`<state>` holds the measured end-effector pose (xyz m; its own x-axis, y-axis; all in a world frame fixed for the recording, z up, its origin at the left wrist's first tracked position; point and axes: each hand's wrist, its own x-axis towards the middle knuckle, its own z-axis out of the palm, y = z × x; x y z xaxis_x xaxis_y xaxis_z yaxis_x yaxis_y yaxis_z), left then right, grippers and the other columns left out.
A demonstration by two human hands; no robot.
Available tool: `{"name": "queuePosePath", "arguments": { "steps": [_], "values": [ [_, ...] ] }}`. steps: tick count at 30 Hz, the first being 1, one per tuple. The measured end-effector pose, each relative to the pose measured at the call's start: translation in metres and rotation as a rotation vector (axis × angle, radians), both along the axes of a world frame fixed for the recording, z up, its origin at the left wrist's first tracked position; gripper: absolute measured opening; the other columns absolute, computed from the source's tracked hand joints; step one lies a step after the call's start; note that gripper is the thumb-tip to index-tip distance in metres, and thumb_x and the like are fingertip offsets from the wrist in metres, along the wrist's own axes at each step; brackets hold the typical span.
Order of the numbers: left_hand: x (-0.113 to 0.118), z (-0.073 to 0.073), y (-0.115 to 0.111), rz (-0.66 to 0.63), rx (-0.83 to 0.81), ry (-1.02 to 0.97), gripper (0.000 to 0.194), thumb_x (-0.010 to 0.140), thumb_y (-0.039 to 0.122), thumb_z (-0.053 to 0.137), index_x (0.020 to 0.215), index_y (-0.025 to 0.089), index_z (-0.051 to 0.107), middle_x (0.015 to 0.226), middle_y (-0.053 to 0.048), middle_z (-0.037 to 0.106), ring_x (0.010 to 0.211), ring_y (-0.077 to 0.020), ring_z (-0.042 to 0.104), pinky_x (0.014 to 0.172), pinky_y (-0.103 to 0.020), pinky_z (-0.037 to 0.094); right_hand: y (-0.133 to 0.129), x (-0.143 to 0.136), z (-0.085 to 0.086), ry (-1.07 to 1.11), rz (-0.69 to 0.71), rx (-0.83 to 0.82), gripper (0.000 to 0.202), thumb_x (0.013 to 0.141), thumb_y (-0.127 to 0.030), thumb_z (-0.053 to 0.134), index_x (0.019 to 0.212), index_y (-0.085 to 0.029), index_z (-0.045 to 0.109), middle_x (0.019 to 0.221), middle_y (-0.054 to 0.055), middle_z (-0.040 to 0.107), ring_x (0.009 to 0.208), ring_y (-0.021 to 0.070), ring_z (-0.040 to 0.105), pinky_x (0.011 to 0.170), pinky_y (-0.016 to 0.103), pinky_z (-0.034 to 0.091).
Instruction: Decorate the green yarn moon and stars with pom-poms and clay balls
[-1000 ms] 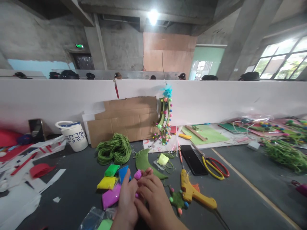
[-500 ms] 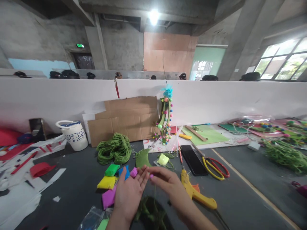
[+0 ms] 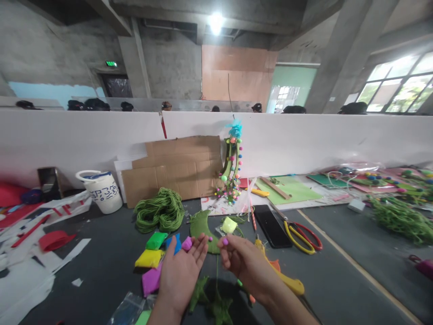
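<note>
My left hand (image 3: pixel 184 268) is palm up with its fingers apart, holding nothing that I can make out. A small purple ball (image 3: pixel 210 239) shows just past its fingertips. Between the thumb and fingers of my right hand (image 3: pixel 245 262) is a pink-purple clay ball (image 3: pixel 225 242). Behind the hands lies a green felt crescent (image 3: pixel 200 225), with a thin string running down from it to green felt stars (image 3: pixel 221 309). Left of my left hand are a purple packet (image 3: pixel 152 280), a yellow packet (image 3: pixel 149 258), a green packet (image 3: pixel 156 240) and a pink lump (image 3: pixel 186 243).
A yellow glue gun (image 3: pixel 291 283) lies beside my right forearm. Farther back are a black phone (image 3: pixel 272 226), scissors (image 3: pixel 300 237), green yarn (image 3: pixel 160 211) and a white cup (image 3: pixel 104 194). A pompom-covered hanging (image 3: pixel 233 167) stands before the white partition (image 3: pixel 287 144).
My right hand has moved away from my left fingertips, with the pink-purple ball between its fingers. More of the crescent and the stars shows between the hands.
</note>
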<state>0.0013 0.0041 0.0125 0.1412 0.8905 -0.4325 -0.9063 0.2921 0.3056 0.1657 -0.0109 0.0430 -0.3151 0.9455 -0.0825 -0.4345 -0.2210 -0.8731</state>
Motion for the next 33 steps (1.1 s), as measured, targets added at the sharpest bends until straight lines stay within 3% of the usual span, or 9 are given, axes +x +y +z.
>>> {"name": "queuePosePath", "arguments": {
  "steps": [4,11,17,23,33],
  "values": [
    [-0.002,-0.001,0.003,0.008,0.006,-0.012,0.040,0.086,0.039,0.043,0.092,0.001,0.055,0.111,-0.031,0.058,0.114,-0.0362,0.053,0.086,-0.044,0.053,0.012,0.006,-0.003,-0.415,-0.003,0.201,0.025,0.080,-0.038,0.057,0.092,-0.016,0.059,0.072,0.000,0.056,0.064,0.0110,0.053,0.064,0.024,0.043],
    [-0.006,0.006,0.002,0.049,0.013,0.003,0.039,0.086,0.041,0.044,0.090,0.004,0.056,0.112,-0.030,0.058,0.113,-0.0377,0.053,0.082,-0.045,0.055,0.057,0.006,-0.027,-1.033,-0.047,0.484,0.004,0.074,-0.017,0.057,0.077,-0.017,0.060,0.069,0.001,0.057,0.066,0.0153,0.052,0.061,0.025,0.037],
    [-0.006,0.006,0.001,0.042,0.022,-0.009,0.039,0.086,0.040,0.045,0.092,0.003,0.055,0.112,-0.030,0.058,0.114,-0.0389,0.052,0.083,-0.047,0.054,0.061,-0.003,-0.050,-1.482,0.023,0.700,0.007,0.078,-0.016,0.055,0.078,-0.015,0.061,0.080,0.009,0.062,0.081,0.0227,0.057,0.069,0.029,0.037],
    [-0.006,0.007,0.002,0.039,0.028,-0.009,0.039,0.085,0.040,0.047,0.092,0.003,0.055,0.113,-0.029,0.058,0.113,-0.0399,0.052,0.085,-0.048,0.054,0.059,-0.003,-0.053,-1.689,0.089,0.850,0.011,0.085,-0.020,0.052,0.083,-0.015,0.062,0.084,0.009,0.063,0.084,0.0222,0.058,0.071,0.028,0.038],
    [-0.006,0.005,0.001,0.031,0.029,-0.002,0.039,0.086,0.040,0.046,0.093,0.003,0.055,0.112,-0.028,0.059,0.113,-0.0393,0.053,0.084,-0.047,0.054,0.061,-0.003,-0.052,-1.757,0.064,0.980,0.014,0.090,-0.015,0.047,0.084,-0.015,0.060,0.080,0.006,0.062,0.077,0.0175,0.058,0.066,0.025,0.038]
  ]
}}
